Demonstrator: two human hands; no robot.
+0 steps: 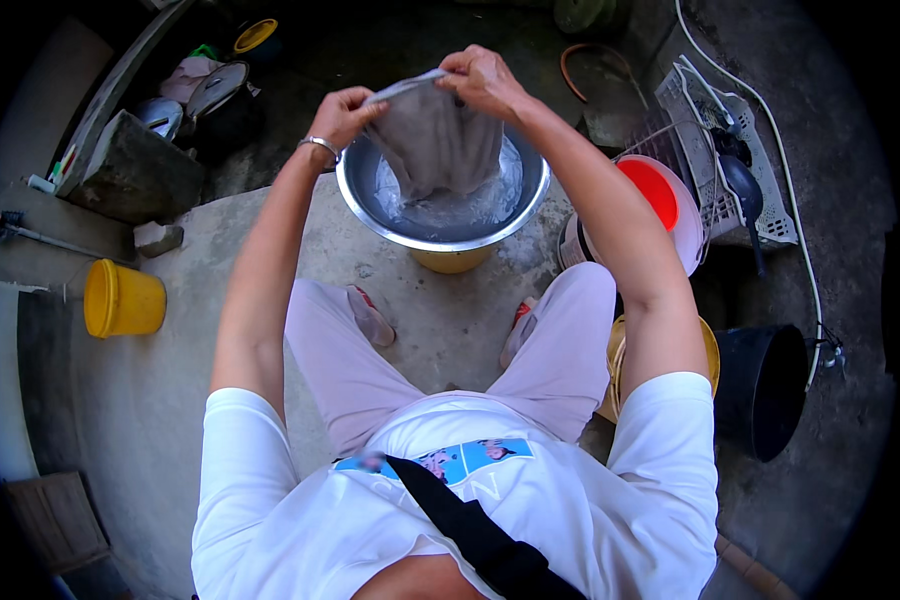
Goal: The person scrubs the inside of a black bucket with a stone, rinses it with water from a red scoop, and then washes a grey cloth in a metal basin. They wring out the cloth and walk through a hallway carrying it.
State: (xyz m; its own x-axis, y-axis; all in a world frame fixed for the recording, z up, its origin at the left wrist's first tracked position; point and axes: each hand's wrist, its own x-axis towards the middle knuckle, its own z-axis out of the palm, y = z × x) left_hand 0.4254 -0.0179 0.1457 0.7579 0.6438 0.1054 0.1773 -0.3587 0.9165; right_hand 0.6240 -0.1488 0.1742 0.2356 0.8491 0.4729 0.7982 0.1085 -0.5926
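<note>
A wet grey cloth (438,140) hangs over a large metal basin (365,205) holding soapy water. My left hand (342,113) grips the cloth's upper left edge, a metal bracelet on that wrist. My right hand (482,77) pinches the upper right edge, so the cloth is stretched between both hands. The cloth's lower end dips into the foam. The basin stands on a yellow base (452,260) on the concrete floor, in front of my knees.
A yellow bucket (120,299) stands at the left beside a concrete block (135,170). To the right are a red-and-white tub (665,200), a white plastic crate (740,150) with a ladle, a black bucket (765,390) and a white hose (800,230).
</note>
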